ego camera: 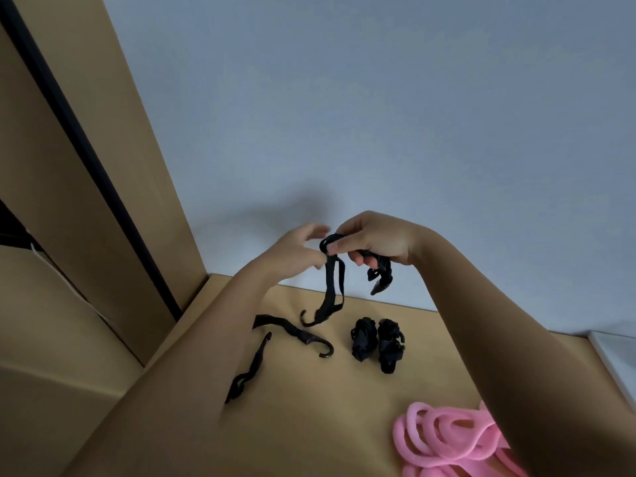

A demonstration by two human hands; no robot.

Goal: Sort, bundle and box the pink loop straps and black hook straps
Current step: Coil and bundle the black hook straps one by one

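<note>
I hold a black hook strap (332, 287) up above the table, in front of the wall. My right hand (373, 241) grips its folded upper part, with an end hanging below the palm. My left hand (296, 253) pinches the strap just beside it, fingers spread; the long loop and hook dangle down. On the brown table (309, 407) lie two loose black hook straps (296, 333) (249, 370) and two rolled black bundles (363, 342) (390, 344). A pile of pink loop straps (444, 438) sits at the lower right, partly behind my right forearm.
A tall brown cabinet panel (86, 166) with a black strip rises at the left, and a lower brown surface lies beside it. A pale wall (378, 115) backs the table. A white edge (612, 359) shows at the far right.
</note>
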